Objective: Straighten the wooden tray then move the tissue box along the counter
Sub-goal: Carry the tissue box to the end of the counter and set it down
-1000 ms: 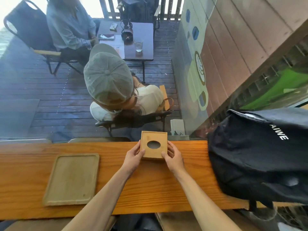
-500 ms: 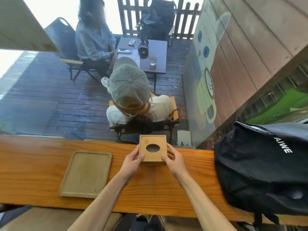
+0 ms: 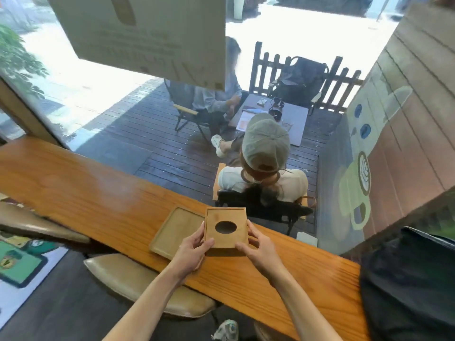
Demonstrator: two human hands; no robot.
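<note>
A square wooden tissue box [image 3: 226, 228] with an oval hole in its top is held between both hands above the wooden counter [image 3: 98, 200]. My left hand [image 3: 190, 251] grips its left side and my right hand [image 3: 258, 249] grips its right side. The box overlaps the right part of the flat wooden tray [image 3: 176, 230], which lies on the counter just to its left. Whether the box touches the tray or the counter cannot be told.
A black backpack [image 3: 408, 286] sits on the counter at the right. Padded stools [image 3: 138, 284] stand below the counter's near edge. Beyond the glass, two people sit at a small table [image 3: 290, 119] on a deck.
The tissue box has moved left along the counter in both hands and now overlaps the tray's right side. The camera has tilted up and turned left.
</note>
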